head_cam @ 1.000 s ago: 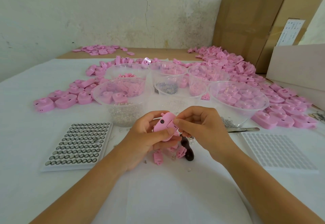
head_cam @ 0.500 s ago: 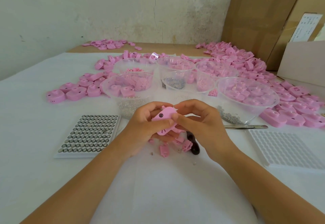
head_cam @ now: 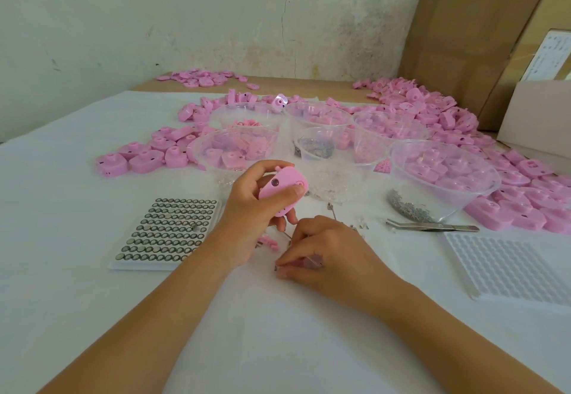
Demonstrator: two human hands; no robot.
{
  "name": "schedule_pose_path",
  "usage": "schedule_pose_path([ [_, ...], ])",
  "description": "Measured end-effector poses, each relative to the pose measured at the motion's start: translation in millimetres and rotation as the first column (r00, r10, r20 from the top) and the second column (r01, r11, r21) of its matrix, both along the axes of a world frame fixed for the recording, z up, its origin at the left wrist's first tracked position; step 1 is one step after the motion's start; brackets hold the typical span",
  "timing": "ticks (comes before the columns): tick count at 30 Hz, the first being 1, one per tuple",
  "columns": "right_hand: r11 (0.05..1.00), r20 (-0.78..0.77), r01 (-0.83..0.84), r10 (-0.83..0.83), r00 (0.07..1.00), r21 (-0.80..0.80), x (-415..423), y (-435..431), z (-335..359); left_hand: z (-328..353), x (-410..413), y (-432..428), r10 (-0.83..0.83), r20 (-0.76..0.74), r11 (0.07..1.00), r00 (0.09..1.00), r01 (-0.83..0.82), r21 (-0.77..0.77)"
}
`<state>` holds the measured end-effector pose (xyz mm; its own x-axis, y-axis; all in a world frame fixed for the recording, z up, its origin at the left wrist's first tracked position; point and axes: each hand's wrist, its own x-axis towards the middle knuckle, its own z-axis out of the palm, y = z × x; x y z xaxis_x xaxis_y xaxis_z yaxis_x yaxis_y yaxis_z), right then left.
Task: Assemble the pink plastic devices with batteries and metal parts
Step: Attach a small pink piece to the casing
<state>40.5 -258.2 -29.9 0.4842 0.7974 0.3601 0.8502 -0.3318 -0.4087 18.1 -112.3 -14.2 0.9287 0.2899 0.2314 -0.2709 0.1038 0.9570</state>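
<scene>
Our left hand [head_cam: 251, 208] clamps a smooth, rounded pink plastic device [head_cam: 282, 189] with one dark round dot, while our right hand [head_cam: 324, 257] pinches something small on the white table [head_cam: 77, 316].

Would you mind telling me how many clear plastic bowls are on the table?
6, clustered beyond the hands: front left, back left, back middle, middle, back right, and the large one at front right. Overlap could hide another.

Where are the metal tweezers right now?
The tweezers lie flat on the white table cover, right of the right hand, between the big clear bowl and the empty white tray.
</scene>
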Motion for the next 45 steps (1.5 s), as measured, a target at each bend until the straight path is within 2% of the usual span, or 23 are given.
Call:
schedule_pose_path([
  [5,1.000,0.039,0.008,-0.007,0.999,-0.019,-5.2,6.6,1.3,1.6,-0.1,0.4,0.037,-0.002,0.999,0.999,-0.037,-0.022],
  [9,0.998,0.172,0.028,-0.018,0.985,-0.053,-10.4,13.2,-0.3,0.7,0.4,-0.4,0.054,0.010,0.999,0.998,-0.054,-0.005],
  [12,1.000,0.274,0.026,-0.024,0.961,-0.004,-15.5,13.2,-0.4,-0.5,1.0,0.7,0.097,0.008,0.995,0.995,-0.097,-0.002],
  [14,0.997,0.283,0.034,-0.054,0.958,0.074,-13.5,7.5,0.6,-1.4,1.0,1.5,0.113,0.009,0.994,0.994,-0.113,0.002],
  [16,0.973,0.209,0.078,-0.124,0.970,0.217,-7.5,-0.6,4.0,-2.2,0.8,1.3,0.109,0.008,0.994,0.994,-0.109,0.015],
  [19,0.852,0.037,0.223,-0.273,0.961,0.473,4.0,-8.5,10.6,-3.2,-0.1,-1.5,0.076,0.002,0.995,0.997,-0.076,0.066],
  [21,0.783,-0.024,0.305,-0.348,0.937,0.542,9.2,-8.5,12.1,-4.1,-1.5,-3.9,0.043,0.004,0.994,0.999,-0.043,0.103],
  [27,0.807,-0.010,0.309,-0.353,0.936,0.503,13.1,-5.7,7.6,-6.8,-3.4,-9.2,-0.014,0.006,0.992,1.000,0.013,0.129],
  [42,0.822,0.056,0.319,-0.389,0.919,0.471,17.2,-6.5,5.0,-14.5,0.5,-7.7,-0.019,-0.018,0.991,1.000,0.022,0.134],
  [45,0.844,0.145,0.285,-0.385,0.911,0.454,17.7,-8.0,6.0,-14.5,0.7,-7.9,-0.022,-0.029,0.991,0.999,0.026,0.135],
])
